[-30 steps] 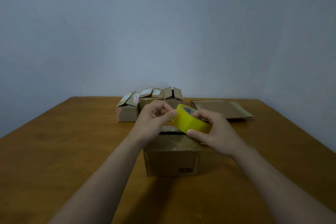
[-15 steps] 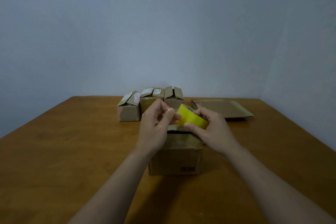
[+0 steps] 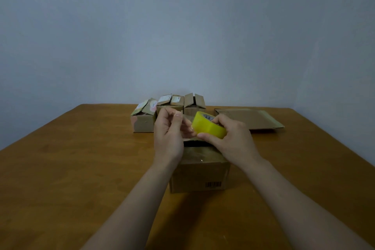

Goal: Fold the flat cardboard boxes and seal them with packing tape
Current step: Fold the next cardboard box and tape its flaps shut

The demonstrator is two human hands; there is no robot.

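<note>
**Two hands raised together, working a strip loose**

The left forearm (image 3: 132,207) and right forearm (image 3: 294,199), both bare, reach forward and draw in toward each other. The left hand (image 3: 168,138) stands upright with its palm turned to the right, thumb and forefinger pinching the clear tape end (image 3: 183,121). Just beside it, the right hand (image 3: 235,142) is knuckles-up, its fingers (image 3: 220,120) curled over the top of the yellow tape roll (image 3: 208,128) and the thumb pressed against the near edge. Both are held up off the bench.
</note>
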